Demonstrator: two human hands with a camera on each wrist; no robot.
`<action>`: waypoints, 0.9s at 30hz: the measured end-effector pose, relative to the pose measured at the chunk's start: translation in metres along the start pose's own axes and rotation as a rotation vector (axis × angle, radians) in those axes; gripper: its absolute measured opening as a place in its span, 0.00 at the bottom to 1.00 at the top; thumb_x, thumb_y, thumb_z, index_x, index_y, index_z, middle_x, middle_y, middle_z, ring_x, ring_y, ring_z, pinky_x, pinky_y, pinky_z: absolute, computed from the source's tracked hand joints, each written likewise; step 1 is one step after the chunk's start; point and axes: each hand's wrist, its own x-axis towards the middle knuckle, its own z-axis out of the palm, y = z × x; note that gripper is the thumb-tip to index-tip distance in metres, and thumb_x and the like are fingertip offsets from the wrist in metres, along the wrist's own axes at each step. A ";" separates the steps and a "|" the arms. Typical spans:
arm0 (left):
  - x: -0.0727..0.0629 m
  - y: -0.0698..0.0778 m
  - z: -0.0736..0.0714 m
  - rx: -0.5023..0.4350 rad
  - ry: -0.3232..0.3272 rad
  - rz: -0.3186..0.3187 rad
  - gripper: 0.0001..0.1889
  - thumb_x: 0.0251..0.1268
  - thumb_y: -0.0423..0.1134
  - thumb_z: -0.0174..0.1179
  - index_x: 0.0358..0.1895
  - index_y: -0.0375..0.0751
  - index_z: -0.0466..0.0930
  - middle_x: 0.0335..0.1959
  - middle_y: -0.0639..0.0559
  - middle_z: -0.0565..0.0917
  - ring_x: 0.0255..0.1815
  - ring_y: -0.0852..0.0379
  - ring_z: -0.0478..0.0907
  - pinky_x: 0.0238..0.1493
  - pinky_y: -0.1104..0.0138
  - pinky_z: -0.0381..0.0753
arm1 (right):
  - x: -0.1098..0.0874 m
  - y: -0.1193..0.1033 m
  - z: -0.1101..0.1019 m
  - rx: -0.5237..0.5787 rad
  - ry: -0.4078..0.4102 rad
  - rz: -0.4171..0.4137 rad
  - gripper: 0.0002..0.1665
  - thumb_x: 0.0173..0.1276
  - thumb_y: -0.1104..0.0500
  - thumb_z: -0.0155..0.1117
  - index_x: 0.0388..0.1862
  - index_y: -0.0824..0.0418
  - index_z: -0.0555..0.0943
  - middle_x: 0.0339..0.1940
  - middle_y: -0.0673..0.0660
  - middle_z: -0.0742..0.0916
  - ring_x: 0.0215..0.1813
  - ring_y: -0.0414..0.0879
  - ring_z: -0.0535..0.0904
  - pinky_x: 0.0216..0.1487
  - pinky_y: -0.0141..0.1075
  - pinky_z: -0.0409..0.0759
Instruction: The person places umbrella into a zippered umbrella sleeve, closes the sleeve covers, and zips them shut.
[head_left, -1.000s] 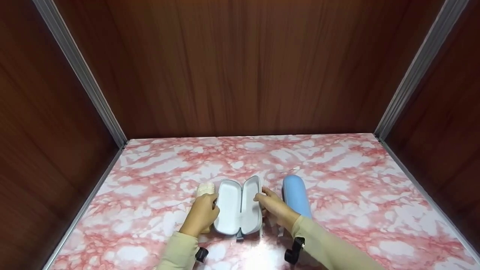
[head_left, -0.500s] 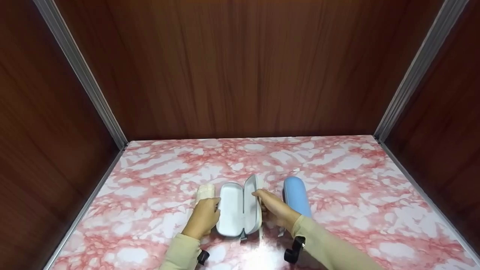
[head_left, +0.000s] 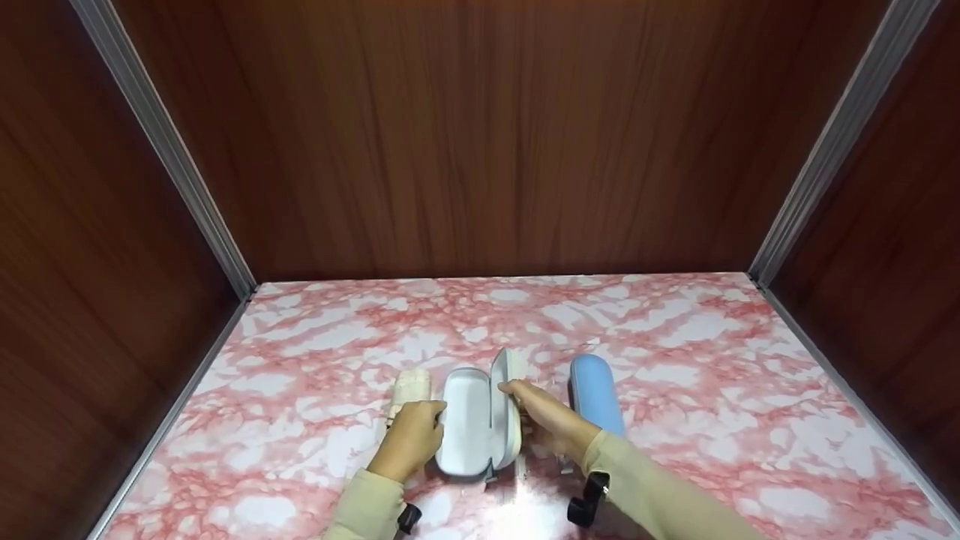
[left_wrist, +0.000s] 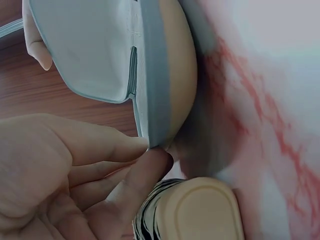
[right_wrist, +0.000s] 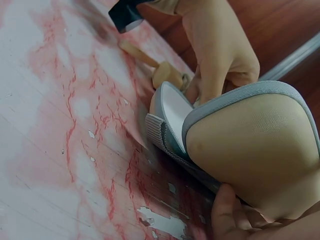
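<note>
Between the two hands a zippered hard case (head_left: 463, 424) lies spread like a book, pale grey-white inside, with a cream shell (right_wrist: 250, 150) and grey trim. My left hand (head_left: 412, 439) pinches the rim of its left half between thumb and finger, as the left wrist view shows close up. On the other side my right hand (head_left: 551, 412) grips the right half, which stands steeply raised. The right thumb lies over its inner face, the fingers behind the shell. The case's interior shows nothing inside it.
Beside the left hand lies a cream bundle (head_left: 411, 386) with a flat beige end (left_wrist: 200, 212) and dark pleated edges. A closed light-blue case (head_left: 598, 397) lies right of the right hand. Wood-grain panels (head_left: 480, 135) enclose the pink marbled table (head_left: 480, 315).
The case's right half has swung up from a wide spread to nearly upright, with the right thumb following it. The left half and the left hand have shifted slightly right.
</note>
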 end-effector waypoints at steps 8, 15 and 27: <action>-0.003 -0.004 -0.008 -0.003 0.026 -0.061 0.17 0.57 0.24 0.61 0.51 0.27 0.84 0.31 0.46 0.84 0.25 0.60 0.72 0.27 0.64 0.76 | 0.003 0.003 -0.003 -0.016 -0.025 -0.009 0.19 0.71 0.43 0.54 0.30 0.56 0.74 0.18 0.46 0.70 0.23 0.41 0.61 0.30 0.33 0.65; -0.006 -0.013 -0.026 0.088 0.060 -0.225 0.20 0.58 0.42 0.70 0.53 0.39 0.86 0.39 0.48 0.81 0.35 0.53 0.79 0.29 0.57 0.80 | 0.015 0.015 -0.011 0.011 0.010 -0.023 0.20 0.70 0.43 0.58 0.43 0.59 0.76 0.27 0.50 0.79 0.29 0.43 0.72 0.36 0.35 0.74; -0.013 -0.028 -0.047 0.048 -0.215 -0.484 0.30 0.55 0.57 0.69 0.52 0.36 0.81 0.29 0.49 0.82 0.28 0.51 0.77 0.28 0.55 0.76 | 0.018 0.017 -0.013 0.010 0.029 -0.033 0.26 0.67 0.43 0.61 0.51 0.61 0.72 0.30 0.51 0.78 0.33 0.44 0.74 0.40 0.37 0.76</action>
